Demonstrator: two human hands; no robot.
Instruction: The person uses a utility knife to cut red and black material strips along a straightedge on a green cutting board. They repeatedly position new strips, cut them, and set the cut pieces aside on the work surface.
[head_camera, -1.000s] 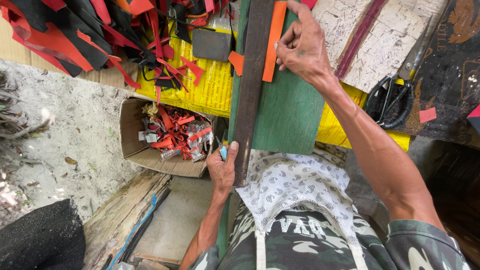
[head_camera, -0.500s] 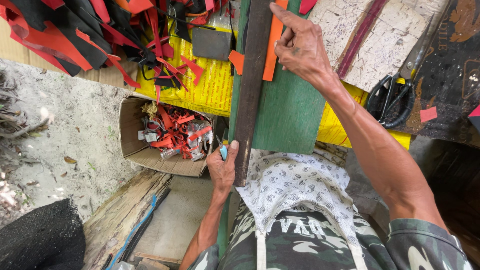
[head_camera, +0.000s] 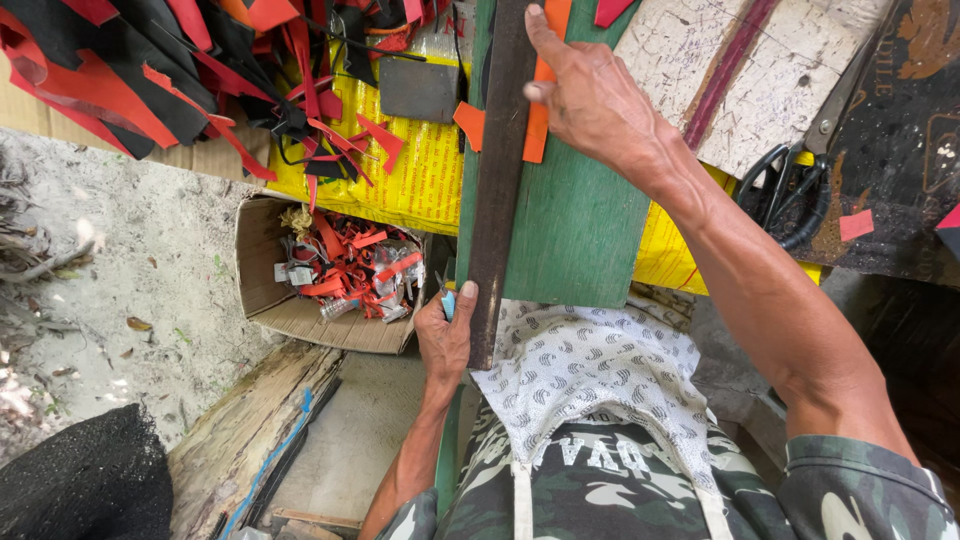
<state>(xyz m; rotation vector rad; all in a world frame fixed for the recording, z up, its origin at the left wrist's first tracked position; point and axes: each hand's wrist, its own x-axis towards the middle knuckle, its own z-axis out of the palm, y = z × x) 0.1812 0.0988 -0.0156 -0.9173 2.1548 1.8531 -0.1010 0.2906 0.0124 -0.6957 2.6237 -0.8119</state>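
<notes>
Right hand presses the thin orange strip flat on the green board beside the long dark straightedge, left hand clenched around a small blue-handled cutter at its near end — that strip looks light, floppy, best pinned flat.

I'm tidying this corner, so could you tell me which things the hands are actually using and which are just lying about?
In use: green board; dark metal straightedge under the right hand; orange strip; small blue tool in the left hand.

Lying about: cardboard box of red scraps; scissors; yellow sheet; pile of red and black offcuts.
</notes>
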